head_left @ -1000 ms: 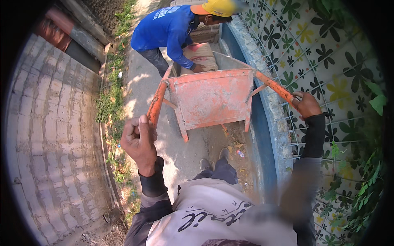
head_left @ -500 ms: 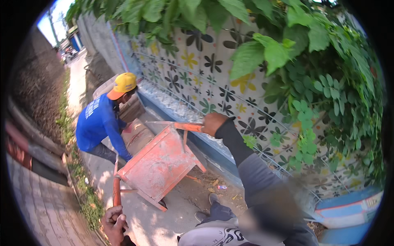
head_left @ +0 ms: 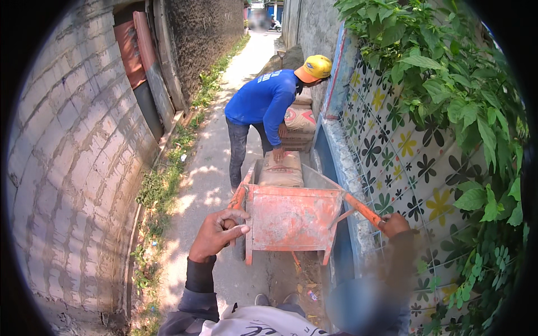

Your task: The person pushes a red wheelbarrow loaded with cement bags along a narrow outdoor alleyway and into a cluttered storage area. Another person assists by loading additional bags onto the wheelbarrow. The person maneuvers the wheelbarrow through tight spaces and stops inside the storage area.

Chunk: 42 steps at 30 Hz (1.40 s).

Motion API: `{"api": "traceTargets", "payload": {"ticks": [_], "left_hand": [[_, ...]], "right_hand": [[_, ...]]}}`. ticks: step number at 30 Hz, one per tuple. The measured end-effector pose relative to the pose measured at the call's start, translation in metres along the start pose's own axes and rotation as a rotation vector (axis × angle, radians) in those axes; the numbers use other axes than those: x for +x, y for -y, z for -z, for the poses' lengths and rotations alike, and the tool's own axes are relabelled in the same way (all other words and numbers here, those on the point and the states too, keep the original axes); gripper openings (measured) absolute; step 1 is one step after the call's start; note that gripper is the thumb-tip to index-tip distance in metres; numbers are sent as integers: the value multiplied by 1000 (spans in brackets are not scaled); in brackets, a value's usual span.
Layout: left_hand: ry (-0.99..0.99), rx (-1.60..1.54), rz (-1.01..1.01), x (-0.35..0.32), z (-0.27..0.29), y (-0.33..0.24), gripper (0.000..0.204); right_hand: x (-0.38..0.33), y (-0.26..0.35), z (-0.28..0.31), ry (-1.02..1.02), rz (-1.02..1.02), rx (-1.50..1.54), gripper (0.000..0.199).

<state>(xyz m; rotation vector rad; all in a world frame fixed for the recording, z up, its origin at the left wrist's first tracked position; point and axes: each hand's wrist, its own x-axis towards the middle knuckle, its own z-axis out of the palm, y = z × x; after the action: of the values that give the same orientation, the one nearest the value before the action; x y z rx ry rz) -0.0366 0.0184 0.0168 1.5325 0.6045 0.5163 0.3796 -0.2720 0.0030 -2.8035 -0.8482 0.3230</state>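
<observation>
In front of me is an orange, worn wheelbarrow (head_left: 294, 218), its back panel facing me. My left hand (head_left: 216, 232) is closed at the end of its left handle (head_left: 237, 198), thumb pointing inward. My right hand (head_left: 394, 225) is wrapped round the end of the right handle (head_left: 363, 209), close to the patterned wall. A brown paper sack (head_left: 282, 169), filled and dusty, lies in the wheelbarrow's tray. Beyond it a co-worker in a blue shirt (head_left: 263, 98) and yellow cap bends over, one hand resting on that sack.
More filled sacks (head_left: 301, 119) are stacked against the right wall, behind the wheelbarrow. A block wall (head_left: 78, 168) runs along the left, with weeds (head_left: 154, 196) at its foot. Leafy plants (head_left: 448, 84) overhang the flower-patterned covering (head_left: 406, 145) at right. The narrow path (head_left: 210, 162) stretches ahead.
My view has turned, so the wheelbarrow and path now look upright and straight ahead. Both hands stay at the handles. The co-worker remains bent over the sack.
</observation>
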Motion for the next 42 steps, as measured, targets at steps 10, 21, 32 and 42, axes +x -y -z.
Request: {"api": "traceTargets", "payload": {"ticks": [10, 21, 32, 42], "left_hand": [[-17, 3, -63, 6, 3, 9, 30], [-59, 33, -77, 5, -1, 9, 29], [-99, -1, -129, 8, 0, 24, 28], [-109, -1, -121, 7, -2, 21, 28]], "right_hand": [[3, -4, -3, -9, -12, -16, 33], [0, 2, 1, 38, -70, 22, 34], [1, 7, 1, 99, -106, 145, 35], [1, 7, 1, 82, -119, 144, 36]]}}
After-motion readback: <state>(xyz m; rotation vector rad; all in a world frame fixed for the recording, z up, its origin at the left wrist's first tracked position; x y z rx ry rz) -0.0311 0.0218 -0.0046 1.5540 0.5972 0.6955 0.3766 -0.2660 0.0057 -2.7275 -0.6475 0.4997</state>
